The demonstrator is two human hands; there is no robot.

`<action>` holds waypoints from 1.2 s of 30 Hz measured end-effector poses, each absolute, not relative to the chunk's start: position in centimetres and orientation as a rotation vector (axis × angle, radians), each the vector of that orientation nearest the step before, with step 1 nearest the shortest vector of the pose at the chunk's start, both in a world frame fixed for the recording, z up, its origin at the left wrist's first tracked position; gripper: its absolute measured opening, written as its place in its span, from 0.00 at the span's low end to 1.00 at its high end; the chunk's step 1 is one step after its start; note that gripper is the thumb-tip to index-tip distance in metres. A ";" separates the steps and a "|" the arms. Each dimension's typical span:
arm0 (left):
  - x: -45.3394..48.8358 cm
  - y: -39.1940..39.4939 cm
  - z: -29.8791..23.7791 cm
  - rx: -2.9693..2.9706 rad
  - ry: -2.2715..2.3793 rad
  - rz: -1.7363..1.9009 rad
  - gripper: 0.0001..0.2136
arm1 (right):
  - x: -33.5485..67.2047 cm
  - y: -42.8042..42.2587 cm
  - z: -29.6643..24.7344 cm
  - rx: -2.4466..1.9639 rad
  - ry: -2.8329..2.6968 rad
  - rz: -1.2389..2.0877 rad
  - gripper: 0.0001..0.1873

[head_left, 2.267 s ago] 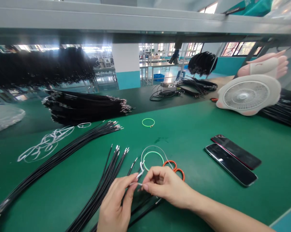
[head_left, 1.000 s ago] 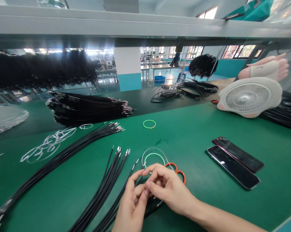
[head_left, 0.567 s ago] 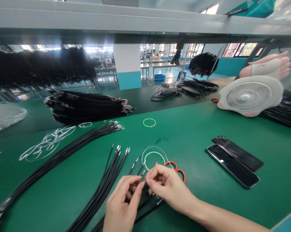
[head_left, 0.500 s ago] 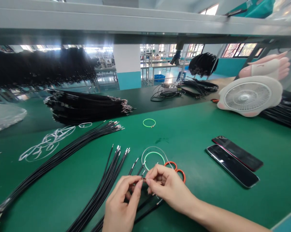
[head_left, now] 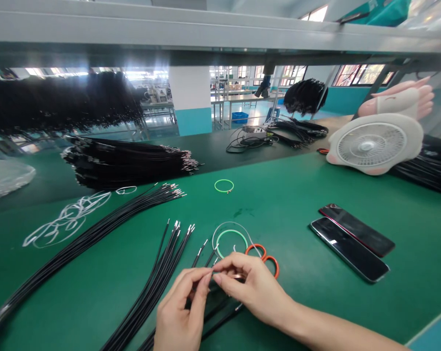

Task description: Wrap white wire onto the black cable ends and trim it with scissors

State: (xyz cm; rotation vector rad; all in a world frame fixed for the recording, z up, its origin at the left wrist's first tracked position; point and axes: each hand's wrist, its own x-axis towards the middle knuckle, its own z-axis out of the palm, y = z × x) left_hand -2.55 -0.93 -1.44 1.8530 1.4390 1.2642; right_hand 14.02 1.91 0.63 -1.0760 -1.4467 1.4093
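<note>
My left hand [head_left: 184, 304] and my right hand [head_left: 251, 282] meet at the fingertips near the bottom middle, both pinching. Whatever lies between the tips is too small or hidden to name. A thin copper-coloured piece [head_left: 238, 277] shows under the curled fingers of the right hand. Beneath the hands lie a few black cables [head_left: 224, 321] with silvery ends, partly covered. Just beyond are a green ring [head_left: 220, 237], a thin clear loop [head_left: 238, 224] and scissors with orange handles [head_left: 272, 267]. Left of them rests a bundle of black cables [head_left: 158, 278] with metal tips.
More black cables [head_left: 107, 229] stretch across the left, near white tangled strips [head_left: 70, 214]. Behind stands a large cable pile [head_left: 125, 163]. A bright green ring [head_left: 224, 185] lies mid-table. Two phones [head_left: 348, 248] and a white fan [head_left: 374, 146] are on the right. A shelf beam [head_left: 206, 29] crosses overhead.
Both hands stay together and have shifted slightly left, as has the whole view. The right fingers have turned a little, exposing the copper-coloured piece; the dark bit between the fingertips no longer shows.
</note>
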 end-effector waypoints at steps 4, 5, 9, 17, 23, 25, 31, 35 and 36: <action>-2.6 -0.9 -1.9 1.817 1.596 1.228 0.11 | 14.3 2.4 1.0 -1.087 -1.381 1.397 0.10; -2.7 -0.7 -2.1 1.859 1.667 1.166 0.11 | 14.5 2.6 1.1 -1.103 -1.344 1.394 0.11; -3.2 0.0 -3.1 2.179 1.881 0.809 0.08 | 15.5 3.6 1.6 -1.163 -1.242 1.407 0.14; -1.7 -1.6 -2.0 1.761 1.864 1.016 0.13 | 15.1 2.9 0.7 -1.150 -1.187 1.662 0.14; -1.0 -2.2 -1.5 1.436 1.692 1.095 0.16 | 13.5 2.2 0.1 -0.926 -1.040 1.763 0.14; -1.0 -2.1 -1.6 1.363 1.663 1.109 0.17 | 13.3 2.3 0.2 -0.931 -1.044 1.739 0.14; -0.5 -1.9 -1.5 1.277 1.618 1.176 0.16 | 13.9 2.8 1.0 -1.034 -0.991 1.630 0.15; 0.2 -1.8 -1.2 1.308 1.583 1.275 0.14 | 14.0 2.3 1.4 -1.065 -0.896 1.536 0.16; 0.2 -1.8 -1.1 1.332 1.581 1.292 0.13 | 14.0 2.1 1.4 -1.061 -0.874 1.521 0.16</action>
